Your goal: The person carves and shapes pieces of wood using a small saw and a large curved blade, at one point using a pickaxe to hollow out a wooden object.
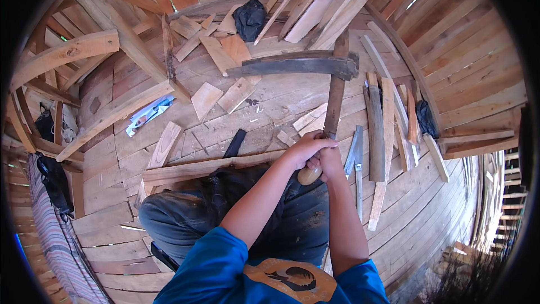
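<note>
My left hand (306, 147) and my right hand (331, 161) are closed together, partly overlapping, around the lower part of an adze (333, 107). Its brown wooden handle rises away from me, and a rounded pale wooden end (309, 176) shows below my fingers. At the far end, the long dark head (292, 68) points left above the floor. In front of my bent legs, a long wooden piece (214, 168) lies crosswise, its left part near an upright-looking board end (165, 143). Behind it is a dark flat piece (235, 143).
Wood offcuts (207, 100) lie across the plank floor (270, 104). Long boards (387, 129) and a metal strip (359, 163) lie to the right. Curved timbers (67, 53) stand at the left. A black bag (250, 18) sits at the back, beside leaning slabs (320, 11).
</note>
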The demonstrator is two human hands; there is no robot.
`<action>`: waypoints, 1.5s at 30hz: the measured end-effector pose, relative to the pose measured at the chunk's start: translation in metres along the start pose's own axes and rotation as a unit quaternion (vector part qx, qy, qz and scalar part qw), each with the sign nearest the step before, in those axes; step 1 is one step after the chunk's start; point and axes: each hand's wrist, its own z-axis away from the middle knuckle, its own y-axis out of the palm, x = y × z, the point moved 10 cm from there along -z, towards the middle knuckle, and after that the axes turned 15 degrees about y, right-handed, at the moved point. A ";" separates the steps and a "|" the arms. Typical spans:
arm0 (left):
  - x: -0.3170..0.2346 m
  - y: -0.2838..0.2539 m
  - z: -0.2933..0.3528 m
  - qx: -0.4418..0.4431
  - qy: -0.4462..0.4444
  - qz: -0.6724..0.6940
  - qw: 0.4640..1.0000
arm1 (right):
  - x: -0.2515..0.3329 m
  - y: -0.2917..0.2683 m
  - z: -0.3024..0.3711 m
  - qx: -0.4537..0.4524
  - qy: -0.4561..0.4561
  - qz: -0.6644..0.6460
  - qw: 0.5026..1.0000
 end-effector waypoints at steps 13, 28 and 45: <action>0.032 -0.042 0.044 -0.003 0.125 0.147 0.981 | -0.015 0.065 0.029 0.041 -0.078 0.207 0.974; 0.019 -0.070 0.159 -0.094 0.340 0.346 0.869 | -0.061 0.160 0.095 0.009 -0.172 0.509 0.843; 0.070 -0.102 0.195 -0.160 0.421 0.453 0.770 | -0.121 0.201 0.103 0.083 -0.152 0.583 0.794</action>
